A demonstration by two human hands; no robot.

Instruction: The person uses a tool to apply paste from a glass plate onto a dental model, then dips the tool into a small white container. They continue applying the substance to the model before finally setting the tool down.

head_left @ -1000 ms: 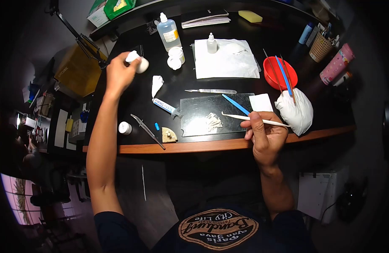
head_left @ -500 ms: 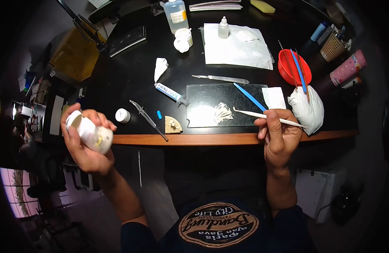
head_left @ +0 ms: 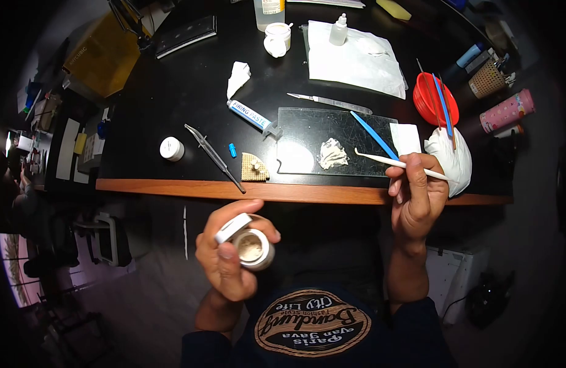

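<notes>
My left hand (head_left: 224,257) is wrapped round a small white jar (head_left: 262,253) below the table edge. Its flip lid stands up, and pale powder shows inside. Between the fingertips of my right hand (head_left: 418,190) is a white spatula (head_left: 390,162) with a small hooked tip pointing left. That tip hovers near a mound of cream-coloured paste (head_left: 333,153) on a dark glass slab (head_left: 369,113). A blue-handled tool (head_left: 372,135) rests across the slab, its lower end close to my right hand.
Left of the slab lie a firing paste syringe (head_left: 249,115), tweezers (head_left: 212,156), a small lidded jar (head_left: 172,149) and a honeycomb tray (head_left: 254,167). A scalpel (head_left: 332,102) lies behind it. A red bowl (head_left: 427,107) with tools stands right, beside a white wrapped bundle (head_left: 458,162).
My left hand has brought the jar rightward and down, and its open mouth now faces the camera. My right hand keeps its hold on the spatula. The whole view has shifted slightly.
</notes>
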